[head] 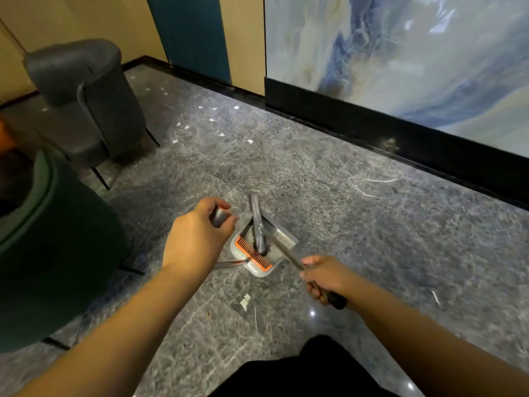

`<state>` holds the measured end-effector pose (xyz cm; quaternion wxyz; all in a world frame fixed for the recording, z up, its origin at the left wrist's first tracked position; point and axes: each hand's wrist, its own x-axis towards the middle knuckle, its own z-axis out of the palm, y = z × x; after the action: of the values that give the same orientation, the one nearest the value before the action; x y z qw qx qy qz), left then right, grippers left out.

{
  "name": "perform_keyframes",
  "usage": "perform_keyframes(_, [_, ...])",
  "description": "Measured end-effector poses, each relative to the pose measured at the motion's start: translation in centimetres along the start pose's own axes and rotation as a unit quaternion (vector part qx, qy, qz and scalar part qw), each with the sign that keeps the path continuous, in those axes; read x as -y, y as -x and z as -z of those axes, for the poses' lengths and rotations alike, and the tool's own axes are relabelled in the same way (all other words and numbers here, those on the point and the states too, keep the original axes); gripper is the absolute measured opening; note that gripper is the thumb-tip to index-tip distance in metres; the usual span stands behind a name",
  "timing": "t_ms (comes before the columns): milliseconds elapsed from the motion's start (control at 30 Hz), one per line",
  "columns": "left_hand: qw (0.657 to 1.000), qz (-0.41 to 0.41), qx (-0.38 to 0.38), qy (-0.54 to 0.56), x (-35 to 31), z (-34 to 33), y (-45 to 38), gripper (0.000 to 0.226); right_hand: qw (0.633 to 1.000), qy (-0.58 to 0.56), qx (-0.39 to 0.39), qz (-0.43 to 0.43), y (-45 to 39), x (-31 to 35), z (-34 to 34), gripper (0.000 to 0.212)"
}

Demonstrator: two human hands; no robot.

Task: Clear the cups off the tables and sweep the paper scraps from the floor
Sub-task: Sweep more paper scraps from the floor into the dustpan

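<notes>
I had both forearms stretched forward over the floor (pixel 329 196). My left hand (pixel 197 239) curled round the dustpan handle (pixel 219 216), the dustpan (pixel 257 250) below it, mouth facing away. My right hand (pixel 323 277) gripped the broom handle (pixel 282 250), angled up-left. Paper scraps (pixel 211 120) lay beyond.

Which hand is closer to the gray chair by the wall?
Left. The left hand grips a handle on the gray chair's side; the right hand, gripping the other handle, is farther from it.
</notes>
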<state>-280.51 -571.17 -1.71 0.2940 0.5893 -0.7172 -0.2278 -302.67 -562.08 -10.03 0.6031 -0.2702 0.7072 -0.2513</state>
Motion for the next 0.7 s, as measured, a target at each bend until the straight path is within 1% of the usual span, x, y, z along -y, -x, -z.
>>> perform_keyframes(167, [0.999,0.017,-0.029,-0.003,1.6,-1.3,-9.1,0.018,0.998,0.051,0.012,0.03,-7.7,7.6,0.8,0.029])
perform_keyframes(233, [0.999,0.022,-0.04,-0.007,2.3,-2.2,-13.4,0.018,0.998,0.06,0.018,0.029,-11.5,10.9,1.5,0.031])
perform_keyframes(433, [0.997,0.06,-0.055,-0.005,3.3,-5.6,-26.7,0.019,0.997,0.055,0.048,0.02,-22.9,20.7,5.1,0.045])
perform_keyframes(533, [0.995,0.069,-0.072,-0.01,3.2,-6.3,-32.7,0.018,0.995,0.068,0.073,0.015,-27.2,25.9,6.6,0.038])
perform_keyframes(700, [0.992,0.078,-0.094,-0.007,3.5,-7.3,-41.4,0.021,0.994,0.073,0.076,0.029,-32.9,33.2,8.3,0.029])
